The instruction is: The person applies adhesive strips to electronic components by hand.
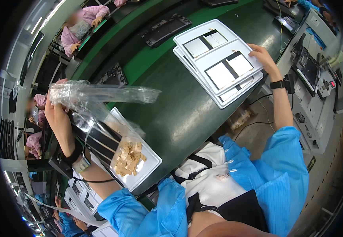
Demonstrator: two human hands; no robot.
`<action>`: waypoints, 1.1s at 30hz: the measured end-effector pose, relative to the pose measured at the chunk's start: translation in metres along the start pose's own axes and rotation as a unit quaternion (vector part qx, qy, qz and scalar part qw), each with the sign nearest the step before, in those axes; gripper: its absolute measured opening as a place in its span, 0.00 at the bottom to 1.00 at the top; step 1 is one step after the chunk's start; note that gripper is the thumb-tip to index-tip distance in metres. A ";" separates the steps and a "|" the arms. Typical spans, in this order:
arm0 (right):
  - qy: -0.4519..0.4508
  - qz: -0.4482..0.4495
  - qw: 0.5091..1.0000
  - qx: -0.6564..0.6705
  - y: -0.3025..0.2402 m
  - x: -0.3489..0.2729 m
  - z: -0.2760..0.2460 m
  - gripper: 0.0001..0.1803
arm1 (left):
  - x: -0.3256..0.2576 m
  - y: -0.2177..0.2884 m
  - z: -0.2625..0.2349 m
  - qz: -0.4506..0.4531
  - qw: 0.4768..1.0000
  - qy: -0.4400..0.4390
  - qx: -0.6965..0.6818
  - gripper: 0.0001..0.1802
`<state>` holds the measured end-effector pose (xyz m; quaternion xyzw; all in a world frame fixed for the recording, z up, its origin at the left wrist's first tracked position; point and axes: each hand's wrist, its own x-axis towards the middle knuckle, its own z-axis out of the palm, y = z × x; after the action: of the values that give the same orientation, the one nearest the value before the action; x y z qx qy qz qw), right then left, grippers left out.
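My left hand (56, 108) is closed around the gathered top of a clear plastic bag (112, 94). The bag hangs down over a white tray (152, 161), and small tan pieces (128, 158) lie bunched in its lower end. Part of the tray and a dark item in it show through and beside the plastic. On the right, my right hand (263, 59) grips the right edge of the uppermost white tray (198, 64) in a stack. Flat white-and-black packs resembling batteries (221, 75) sit in that tray; parts of others show in the tray below.
The green workbench (167, 126) runs between the trays. Dark device housings (166, 29) lie along its far side. Equipment with cables (307, 65) stands at the right. People in pink sleeves (94, 15) sit at the far left. More white trays (76, 197) are at lower left.
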<state>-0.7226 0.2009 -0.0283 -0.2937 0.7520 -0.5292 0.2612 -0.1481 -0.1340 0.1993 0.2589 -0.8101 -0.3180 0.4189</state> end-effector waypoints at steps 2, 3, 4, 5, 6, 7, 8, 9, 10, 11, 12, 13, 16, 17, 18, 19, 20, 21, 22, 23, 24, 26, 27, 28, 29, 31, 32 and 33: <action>0.010 -0.021 0.993 -0.118 0.004 0.002 0.005 0.31 | -0.012 0.015 0.006 -0.018 0.999 -0.006 -0.047 0.19; -0.007 -0.009 0.996 -0.086 0.004 -0.001 0.007 0.32 | -0.016 0.022 0.009 -0.019 0.999 -0.006 -0.047 0.19; -0.023 0.002 0.998 -0.055 0.003 -0.003 0.008 0.32 | -0.019 0.027 0.013 -0.033 0.997 -0.020 -0.062 0.19; -0.022 0.002 0.998 -0.055 0.004 -0.006 0.008 0.32 | -0.021 0.032 0.017 -0.047 0.995 -0.034 -0.077 0.19; -0.016 -0.008 0.998 -0.067 0.005 -0.010 0.009 0.32 | -0.022 0.036 0.023 -0.045 0.995 -0.035 -0.078 0.19; -0.008 -0.017 0.997 -0.079 0.008 -0.015 0.008 0.32 | -0.023 0.041 0.030 -0.045 0.993 -0.061 -0.093 0.19; 0.000 -0.026 0.995 -0.091 0.011 -0.019 0.007 0.32 | -0.024 0.046 0.038 -0.044 0.989 -0.087 -0.108 0.19; 0.027 -0.037 0.991 -0.122 0.014 -0.018 0.013 0.30 | -0.023 0.053 0.045 -0.027 0.989 -0.106 -0.101 0.19; 0.068 -0.044 0.985 -0.152 0.010 -0.025 0.019 0.29 | -0.022 0.055 0.054 -0.023 0.990 -0.112 -0.084 0.19; 0.081 -0.035 0.980 -0.180 0.007 -0.025 0.027 0.27 | -0.021 0.051 0.061 -0.033 0.989 -0.121 -0.072 0.18; 0.094 -0.025 0.973 -0.208 0.007 -0.025 0.031 0.26 | -0.022 0.047 0.067 -0.042 0.989 -0.130 -0.060 0.18; 0.098 -0.025 0.973 -0.207 0.007 -0.027 0.029 0.26 | -0.024 0.050 0.070 -0.024 0.985 -0.161 -0.061 0.17; 0.159 -0.064 0.945 -0.277 0.015 -0.027 0.027 0.25 | -0.035 0.053 0.079 -0.038 0.974 -0.192 -0.113 0.17; 0.163 -0.055 0.951 -0.258 0.020 -0.026 0.029 0.24 | -0.037 0.051 0.080 -0.049 0.971 -0.194 -0.128 0.17; 0.166 -0.046 0.956 -0.239 0.024 -0.025 0.028 0.23 | -0.038 0.051 0.079 -0.049 0.971 -0.193 -0.129 0.17; 0.165 -0.047 0.956 -0.240 0.021 -0.025 0.029 0.23 | -0.039 0.051 0.077 -0.057 0.970 -0.200 -0.123 0.18; 0.152 -0.034 0.950 -0.270 0.019 -0.025 0.029 0.22 | -0.040 0.051 0.076 -0.065 0.969 -0.207 -0.117 0.18; 0.139 -0.019 0.943 -0.300 0.017 -0.028 0.030 0.21 | -0.043 0.052 0.080 -0.049 0.964 -0.215 -0.150 0.18; 0.167 -0.095 0.919 -0.345 0.007 -0.035 0.039 0.22 | -0.046 0.058 0.083 -0.053 0.964 -0.214 -0.149 0.18; 0.197 -0.168 0.885 -0.387 -0.010 -0.046 0.049 0.24 | -0.045 0.066 0.088 -0.070 0.952 -0.247 -0.168 0.18; 0.122 -0.231 0.914 -0.309 -0.032 -0.055 0.064 0.26 | -0.046 0.073 0.093 -0.091 0.939 -0.276 -0.184 0.18; -0.157 -0.267 0.947 0.089 -0.095 -0.097 0.112 0.42 | -0.048 0.078 0.111 -0.100 0.921 -0.316 -0.205 0.17; -0.276 -0.327 0.890 0.157 -0.105 -0.108 0.139 0.53 | -0.053 0.079 0.121 -0.089 0.912 -0.332 -0.222 0.17; -0.316 -0.365 0.863 0.149 -0.117 -0.125 0.167 0.59 | -0.058 0.081 0.135 -0.079 0.901 -0.351 -0.240 0.18; -0.286 -0.399 0.861 0.134 -0.127 -0.149 0.187 0.54 | -0.064 0.085 0.147 -0.086 0.889 -0.374 -0.252 0.19; -0.320 -0.371 0.867 0.096 -0.130 -0.184 0.209 0.41 | -0.080 0.085 0.163 -0.073 0.891 -0.394 -0.214 0.20; -0.383 -0.306 0.868 0.080 -0.123 -0.198 0.211 0.32 | -0.090 0.088 0.167 -0.069 0.899 -0.397 -0.169 0.21; -0.392 -0.256 0.875 0.122 -0.114 -0.216 0.210 0.25 | -0.101 0.089 0.168 -0.093 0.894 -0.398 -0.180 0.21</action>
<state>-0.4065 0.1900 0.0341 -0.6249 0.4160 -0.5066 0.4241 -0.2513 0.0443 0.1374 0.1044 -0.8102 -0.5727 0.0691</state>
